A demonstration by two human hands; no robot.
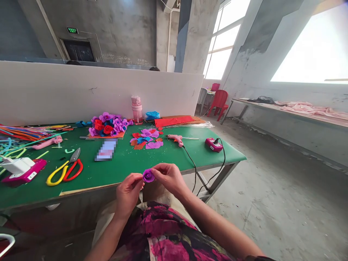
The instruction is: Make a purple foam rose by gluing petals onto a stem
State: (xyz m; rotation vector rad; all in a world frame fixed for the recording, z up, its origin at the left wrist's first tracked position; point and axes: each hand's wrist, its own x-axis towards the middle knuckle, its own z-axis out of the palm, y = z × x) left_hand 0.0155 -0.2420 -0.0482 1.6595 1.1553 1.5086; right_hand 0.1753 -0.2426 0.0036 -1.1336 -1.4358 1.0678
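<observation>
Between my two hands, just off the table's front edge, is a small purple paper rose (148, 176) with curled petals. My left hand (128, 191) pinches its left side between thumb and fingers. On the right side, my right hand (169, 177) grips the outer petal in a pinch. Cut paper petals (146, 139) in purple, red, blue and brown lie on the green table (130, 163) beyond my hands. A pink glue gun (176, 139) rests to their right with a clear glue stick in its back. Finished purple and red paper flowers (108, 125) are heaped farther back.
Scissors (71, 167) with yellow and red handles lie at the left, near a pink power strip (28, 173) and coloured pipe cleaners (24, 133). A pink bottle (136, 110) stands before the white partition (103, 90). Another pink socket block (214, 144) sits at the right, its cord hanging off the table.
</observation>
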